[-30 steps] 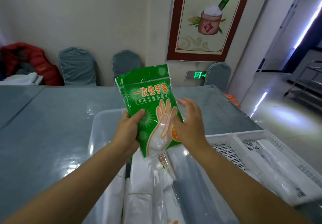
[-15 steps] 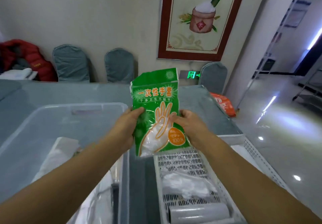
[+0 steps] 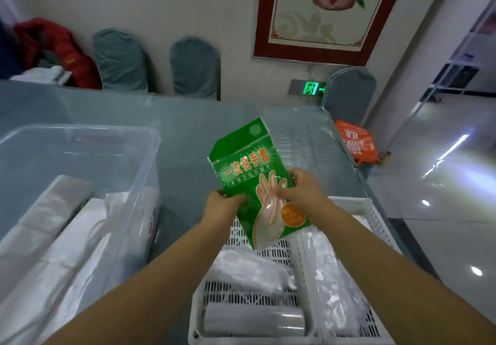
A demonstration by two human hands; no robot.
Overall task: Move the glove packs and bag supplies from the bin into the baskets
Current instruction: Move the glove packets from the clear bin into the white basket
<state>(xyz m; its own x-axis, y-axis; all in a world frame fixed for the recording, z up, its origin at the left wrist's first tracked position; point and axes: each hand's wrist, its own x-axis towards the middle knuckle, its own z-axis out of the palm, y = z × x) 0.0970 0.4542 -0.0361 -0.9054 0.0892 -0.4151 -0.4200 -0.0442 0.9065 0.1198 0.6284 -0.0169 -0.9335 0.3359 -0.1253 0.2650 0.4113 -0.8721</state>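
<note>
A green glove pack (image 3: pixel 252 172) with an orange hand print is held tilted above the near white basket (image 3: pixel 209 288). My left hand (image 3: pixel 224 205) grips its lower left edge. My right hand (image 3: pixel 298 187) holds its right side, thumb across the front. The basket holds a grey bag roll (image 3: pixel 255 319) and a clear bag bundle (image 3: pixel 249 269). A second white basket (image 3: pixel 375 218) lies beside it on the right with clear bags (image 3: pixel 330 283). The clear plastic bin (image 3: pixel 80 140) at the left holds white bag packs (image 3: pixel 61 245).
The grey table (image 3: pixel 188 119) carries bin and baskets. Covered chairs (image 3: pixel 120 60) line the back wall; one more chair (image 3: pixel 349 92) stands at the table's right end. An orange bag (image 3: pixel 357 140) lies on the floor there. A red jacket (image 3: pixel 56 46) is heaped at the far left.
The glove pack has come down and to the right, from above the bin to low over the near basket. Both hands went with it, still holding it.
</note>
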